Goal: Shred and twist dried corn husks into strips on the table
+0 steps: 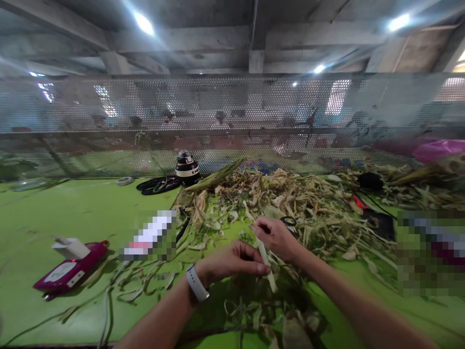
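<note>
My left hand, with a white watch band on its wrist, pinches the middle of a pale strip of corn husk. My right hand grips the same strip near its upper end. The strip runs slantwise between the two hands, its lower end hanging past the left fingers. Both hands hover over a heap of dry corn husks spread on the green table. A pair of scissors lies just behind my right hand.
A magenta case with a white box on it lies at the left. A black-and-white bottle and black straps stand at the back by the perforated metal screen. A pink bag sits far right. Thin cords trail across the front left.
</note>
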`<action>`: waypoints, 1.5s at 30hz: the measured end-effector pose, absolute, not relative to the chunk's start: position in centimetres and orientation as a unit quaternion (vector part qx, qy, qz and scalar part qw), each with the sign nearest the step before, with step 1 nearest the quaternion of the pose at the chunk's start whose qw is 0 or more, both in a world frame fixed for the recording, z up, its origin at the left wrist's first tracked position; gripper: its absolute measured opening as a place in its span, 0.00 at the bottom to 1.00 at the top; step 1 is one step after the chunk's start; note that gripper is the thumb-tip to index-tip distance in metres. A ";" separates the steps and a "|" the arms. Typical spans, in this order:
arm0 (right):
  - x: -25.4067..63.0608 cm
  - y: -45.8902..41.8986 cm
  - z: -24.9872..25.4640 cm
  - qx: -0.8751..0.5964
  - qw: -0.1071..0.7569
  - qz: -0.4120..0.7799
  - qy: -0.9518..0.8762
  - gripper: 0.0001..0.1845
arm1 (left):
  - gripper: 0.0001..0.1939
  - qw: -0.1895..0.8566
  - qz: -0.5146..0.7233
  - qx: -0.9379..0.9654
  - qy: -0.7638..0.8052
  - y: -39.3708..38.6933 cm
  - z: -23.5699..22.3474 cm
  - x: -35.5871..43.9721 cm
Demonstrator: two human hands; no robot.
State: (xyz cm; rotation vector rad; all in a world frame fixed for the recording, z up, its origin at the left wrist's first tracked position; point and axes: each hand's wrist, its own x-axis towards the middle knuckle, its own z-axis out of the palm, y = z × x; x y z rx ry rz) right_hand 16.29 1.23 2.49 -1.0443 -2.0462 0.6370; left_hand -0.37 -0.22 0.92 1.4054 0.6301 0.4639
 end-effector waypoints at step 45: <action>17.9 2.5 3.1 -0.411 0.351 0.317 -0.779 0.20 | 0.19 0.709 0.372 0.484 0.353 0.2 1.2 0.1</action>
